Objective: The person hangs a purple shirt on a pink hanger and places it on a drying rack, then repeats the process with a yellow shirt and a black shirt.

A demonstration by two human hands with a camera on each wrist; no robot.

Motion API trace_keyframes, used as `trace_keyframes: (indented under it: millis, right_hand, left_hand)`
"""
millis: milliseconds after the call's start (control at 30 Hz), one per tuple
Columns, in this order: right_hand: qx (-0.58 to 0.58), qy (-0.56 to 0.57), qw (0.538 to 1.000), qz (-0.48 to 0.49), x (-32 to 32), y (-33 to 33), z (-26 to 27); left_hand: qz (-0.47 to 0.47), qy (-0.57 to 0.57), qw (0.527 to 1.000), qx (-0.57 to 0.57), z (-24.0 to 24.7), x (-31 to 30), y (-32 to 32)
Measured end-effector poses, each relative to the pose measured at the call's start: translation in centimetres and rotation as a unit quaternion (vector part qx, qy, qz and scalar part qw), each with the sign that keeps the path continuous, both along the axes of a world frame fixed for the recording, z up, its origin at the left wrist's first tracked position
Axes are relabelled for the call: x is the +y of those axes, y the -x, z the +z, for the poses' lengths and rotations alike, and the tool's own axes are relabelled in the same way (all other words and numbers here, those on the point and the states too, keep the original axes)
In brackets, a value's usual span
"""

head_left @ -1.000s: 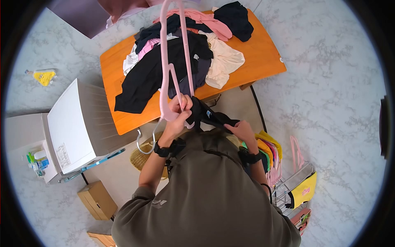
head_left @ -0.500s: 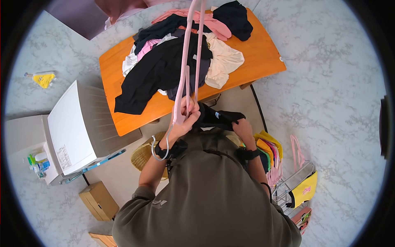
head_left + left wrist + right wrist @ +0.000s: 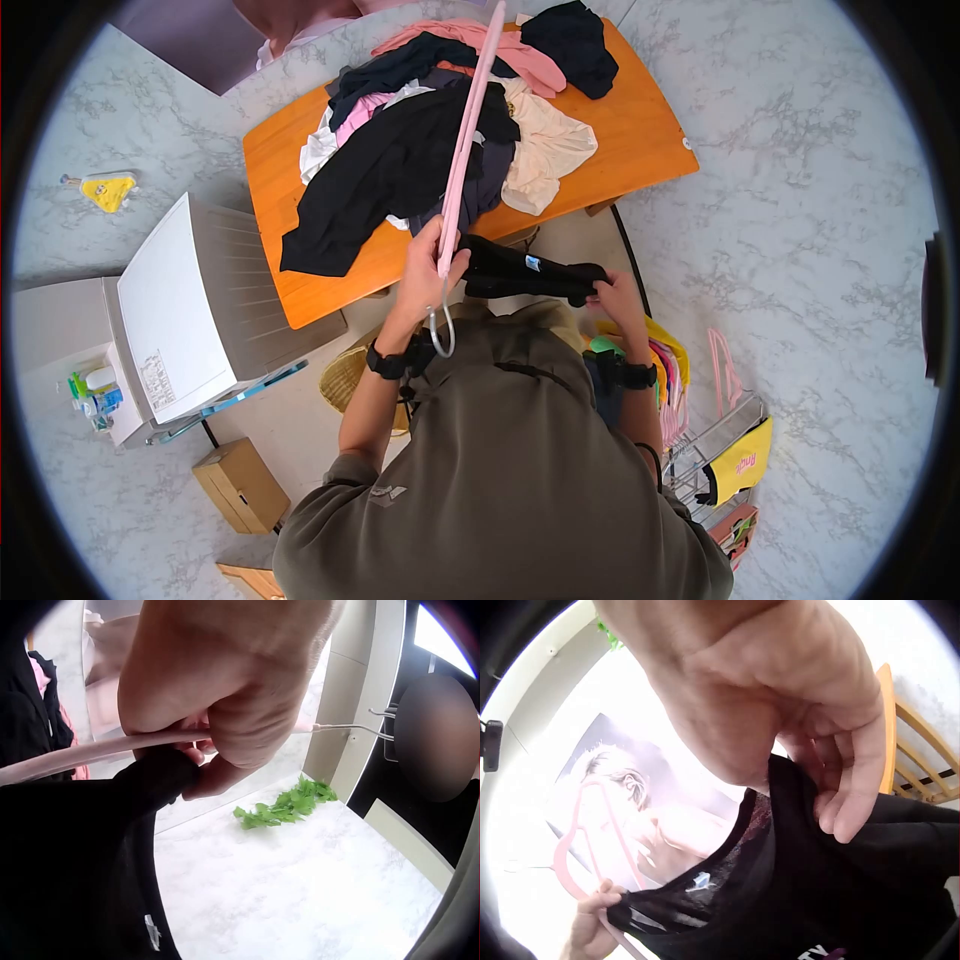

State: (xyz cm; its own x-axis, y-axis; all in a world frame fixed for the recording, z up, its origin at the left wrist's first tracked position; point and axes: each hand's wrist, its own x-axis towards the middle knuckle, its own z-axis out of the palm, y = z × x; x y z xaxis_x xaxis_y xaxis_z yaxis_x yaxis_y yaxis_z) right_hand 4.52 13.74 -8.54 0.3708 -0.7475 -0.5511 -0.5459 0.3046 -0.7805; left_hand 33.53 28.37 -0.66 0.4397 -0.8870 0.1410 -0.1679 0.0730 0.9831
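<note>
In the head view the left hand [image 3: 424, 278] grips a pink hanger [image 3: 466, 150] near its metal hook and pinches one end of a black garment [image 3: 510, 272]. The right hand [image 3: 622, 304] pinches the garment's other end, so it stretches between both hands. Seen from the left wrist, the left hand [image 3: 217, 697] wraps the hanger [image 3: 82, 753], with black cloth [image 3: 161, 776] at its fingertips. From the right wrist, the right hand [image 3: 780, 697] pinches the neckline of the garment [image 3: 795, 862], which has a small label inside; the hanger [image 3: 570, 866] shows beyond.
A wooden table [image 3: 300, 290] bears a heap of clothes [image 3: 380, 170]. To the left are a white-topped appliance [image 3: 170, 300] and a cardboard box [image 3: 240, 485]. Beside the right arm stands a metal rack [image 3: 700, 460] with colourful clothes on pink hangers.
The hanger has turned until nearly edge-on in the head view, its top moving right. The right hand has moved outward to the right, and the black garment is pulled wider.
</note>
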Motion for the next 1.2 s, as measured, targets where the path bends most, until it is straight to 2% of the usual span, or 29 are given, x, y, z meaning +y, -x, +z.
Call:
trace_keyframes:
  millis: [100,167,233,300,433,533,633,700,767,867,933,967,1000,1067,1133,1167,1200]
  right_hand:
    - [-0.070,-0.016,0.997,-0.024,0.0,-0.8,3.1]
    - [-0.103,-0.016,0.994,-0.026,0.1,-1.2,5.1]
    - [-0.165,-0.028,0.985,-0.042,0.2,-1.5,6.6]
    - [-0.206,-0.038,0.976,-0.063,0.2,-1.6,7.2]
    - [-0.314,-0.062,0.941,-0.109,0.3,-1.7,7.7]
    - [-0.335,-0.061,0.934,-0.112,-0.1,-1.5,7.0]
    - [-0.335,-0.019,0.935,-0.111,-0.2,-1.6,6.1]
    - [-0.340,-0.012,0.931,-0.131,0.0,-1.8,6.0]
    - [-0.346,-0.004,0.926,-0.152,0.3,-2.2,6.0]
    - [-0.346,0.002,0.924,-0.162,0.3,-2.1,5.2]
    - [-0.261,0.056,0.953,-0.145,0.2,-2.2,4.9]
    - [-0.261,0.057,0.953,-0.145,0.3,-2.2,4.8]
    - [-0.256,0.064,0.953,-0.149,0.7,-2.9,5.8]
    - [-0.251,0.071,0.953,-0.152,0.9,-3.2,6.3]
    - [-0.200,0.081,0.973,-0.086,0.7,-3.0,5.9]
    - [-0.200,0.081,0.973,-0.086,0.4,-2.6,5.2]
    - [-0.195,0.027,0.979,-0.052,0.2,-2.3,4.8]
  left_hand:
    - [0.034,-0.028,0.999,-0.032,-0.9,-0.2,-0.6]
    - [0.082,-0.017,0.985,-0.148,-2.3,-0.4,-1.3]
    - [0.083,-0.007,0.986,-0.146,-1.1,-0.4,-1.2]
    - [0.107,-0.061,0.970,-0.210,0.2,-0.2,-1.0]
    - [0.112,-0.105,0.963,-0.220,-0.1,0.1,-1.1]
    - [0.110,-0.090,0.978,-0.155,-2.0,0.3,-1.2]
    - [0.112,-0.086,0.979,-0.147,-2.0,0.3,-1.0]
    - [0.122,-0.053,0.986,-0.097,-1.1,0.2,-0.4]
    - [0.143,-0.035,0.979,-0.141,-0.9,0.1,-0.4]
    - [0.153,-0.008,0.987,-0.048,-1.5,0.0,-0.6]
    - [0.152,-0.020,0.987,-0.051,-0.1,0.3,-0.5]
    - [0.151,-0.033,0.986,-0.054,0.4,0.3,-0.4]
    - [0.150,0.018,0.988,-0.033,-0.2,0.0,-0.7]
    - [0.157,0.022,0.987,-0.036,-0.9,0.3,-0.9]
    - [0.170,0.028,0.985,-0.020,-0.3,0.3,-0.8]
    - [0.169,0.028,0.985,-0.020,0.2,0.3,-0.8]
    - [0.175,0.020,0.984,0.018,0.8,0.4,-0.7]
